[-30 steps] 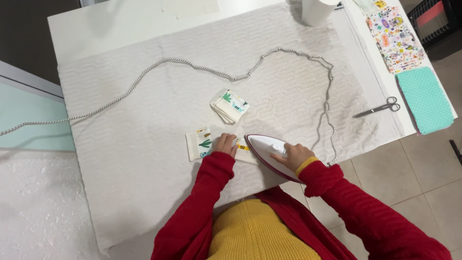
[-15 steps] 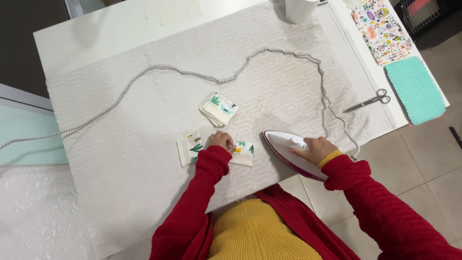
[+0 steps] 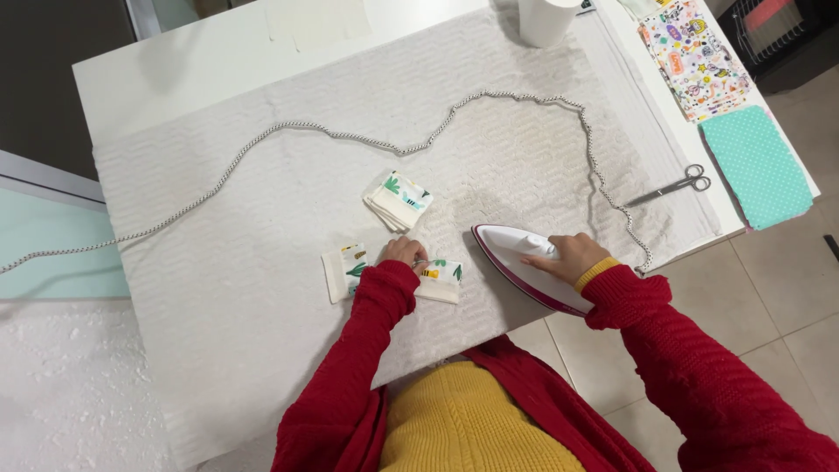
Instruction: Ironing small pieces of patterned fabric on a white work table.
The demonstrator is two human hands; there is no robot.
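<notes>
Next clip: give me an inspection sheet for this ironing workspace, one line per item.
Surface: white table under a pale textured cloth.
Job's things: printed fabric strip; iron beside it.
Clutter: folded fabric stack, scissors, patterned fabric, teal dotted fabric, white cylinder.
Grippers: left hand presses the strip; right hand grips the iron.
Cables: braided cord snakes across.
Surroundings: tiled floor.

Glossy plastic iron (image 3: 524,262), matt printed cloth strip (image 3: 384,273), rough textured towel (image 3: 262,262), shiny metal scissors (image 3: 673,185)
</notes>
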